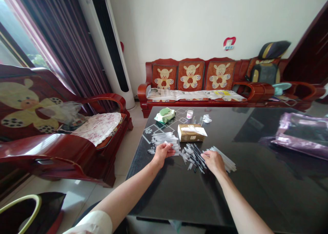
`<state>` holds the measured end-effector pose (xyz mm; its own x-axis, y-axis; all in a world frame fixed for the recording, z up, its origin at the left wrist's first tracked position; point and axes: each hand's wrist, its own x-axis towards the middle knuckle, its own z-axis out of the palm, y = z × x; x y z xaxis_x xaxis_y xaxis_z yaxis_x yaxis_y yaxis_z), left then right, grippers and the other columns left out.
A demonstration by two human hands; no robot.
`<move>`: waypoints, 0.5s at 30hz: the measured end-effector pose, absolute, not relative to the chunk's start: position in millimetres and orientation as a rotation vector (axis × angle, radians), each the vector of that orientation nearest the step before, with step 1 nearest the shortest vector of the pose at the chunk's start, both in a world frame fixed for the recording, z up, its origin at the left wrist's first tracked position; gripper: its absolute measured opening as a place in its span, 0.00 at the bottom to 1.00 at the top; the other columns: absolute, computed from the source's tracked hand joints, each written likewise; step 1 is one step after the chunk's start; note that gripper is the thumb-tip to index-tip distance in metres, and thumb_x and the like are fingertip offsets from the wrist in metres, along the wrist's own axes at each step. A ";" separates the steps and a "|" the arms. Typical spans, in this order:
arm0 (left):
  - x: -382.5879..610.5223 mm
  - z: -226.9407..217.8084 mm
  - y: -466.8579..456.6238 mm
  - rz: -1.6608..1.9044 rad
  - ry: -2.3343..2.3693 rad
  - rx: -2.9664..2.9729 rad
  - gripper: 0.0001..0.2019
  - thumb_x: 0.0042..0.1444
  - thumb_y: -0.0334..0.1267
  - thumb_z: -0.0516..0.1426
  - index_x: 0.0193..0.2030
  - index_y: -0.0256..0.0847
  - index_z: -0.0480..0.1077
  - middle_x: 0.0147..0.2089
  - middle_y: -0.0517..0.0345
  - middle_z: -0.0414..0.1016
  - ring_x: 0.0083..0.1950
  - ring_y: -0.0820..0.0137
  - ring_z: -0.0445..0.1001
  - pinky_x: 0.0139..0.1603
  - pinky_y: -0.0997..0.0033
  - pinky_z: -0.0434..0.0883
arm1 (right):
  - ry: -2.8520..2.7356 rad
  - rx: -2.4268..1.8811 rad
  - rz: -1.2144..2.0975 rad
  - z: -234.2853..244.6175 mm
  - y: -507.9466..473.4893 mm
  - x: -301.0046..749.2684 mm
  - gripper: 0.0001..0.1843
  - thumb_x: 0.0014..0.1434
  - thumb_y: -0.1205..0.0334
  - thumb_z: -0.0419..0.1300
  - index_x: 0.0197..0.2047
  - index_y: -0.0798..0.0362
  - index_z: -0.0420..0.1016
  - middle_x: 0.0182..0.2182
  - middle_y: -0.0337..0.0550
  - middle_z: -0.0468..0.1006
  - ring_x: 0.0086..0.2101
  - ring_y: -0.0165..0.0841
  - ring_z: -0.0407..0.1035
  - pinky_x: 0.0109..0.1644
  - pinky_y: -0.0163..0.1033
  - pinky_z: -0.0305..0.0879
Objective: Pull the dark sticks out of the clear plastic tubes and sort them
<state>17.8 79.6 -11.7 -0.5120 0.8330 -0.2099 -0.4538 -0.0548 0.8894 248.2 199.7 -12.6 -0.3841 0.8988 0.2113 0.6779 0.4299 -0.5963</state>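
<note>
My left hand (pixel 162 154) is closed, thumb and fingers pinching a small whitish tube (pixel 167 143) like a pen barrel. It is over the right side of a pile of translucent white tubes (pixel 162 138) with dark ends. My right hand (pixel 214 161) has its fingertips pressed together at the right edge of a heap of thin black sticks (pixel 196 155) resembling pen refills; what is in the fingers is hidden. Small clear caps (pixel 188 154) lie mixed in with the sticks. Beyond my right hand lies a second bundle of slender white tubes (pixel 227 158), partly covered by it.
A brown tissue box (pixel 191 135) stands right behind the heaps. Farther back are a green wipes pack (pixel 165 115), a small white cup (pixel 190 114) and a crumpled tissue (pixel 207 118). A purple plastic package (pixel 302 135) lies at the right of the dark table (pixel 246 193).
</note>
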 end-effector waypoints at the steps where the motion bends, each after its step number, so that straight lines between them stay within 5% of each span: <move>1: 17.4 -10.6 79.4 1.730 1.259 0.455 0.13 0.48 0.41 0.64 0.32 0.32 0.72 0.25 0.54 0.75 0.25 0.72 0.76 0.28 0.74 0.75 | -2.178 -1.266 0.578 -9.0 194.5 244.9 0.14 0.53 0.53 0.55 0.30 0.51 0.78 0.24 0.46 0.79 0.26 0.36 0.72 0.30 0.36 0.62; 8: 19.5 -6.6 77.1 1.708 1.204 0.508 0.15 0.47 0.43 0.65 0.34 0.32 0.72 0.25 0.54 0.75 0.26 0.72 0.76 0.30 0.74 0.75 | -2.181 -0.943 1.268 1.3 149.3 218.4 0.25 0.61 0.46 0.45 0.32 0.56 0.74 0.18 0.40 0.75 0.14 0.27 0.63 0.20 0.32 0.58; 15: 11.4 -4.4 76.6 1.755 1.251 0.491 0.15 0.46 0.44 0.65 0.33 0.32 0.72 0.25 0.54 0.75 0.25 0.71 0.75 0.29 0.73 0.74 | -2.153 -0.945 1.533 0.0 148.8 221.8 0.20 0.56 0.48 0.53 0.28 0.57 0.72 0.17 0.38 0.74 0.13 0.24 0.62 0.14 0.27 0.50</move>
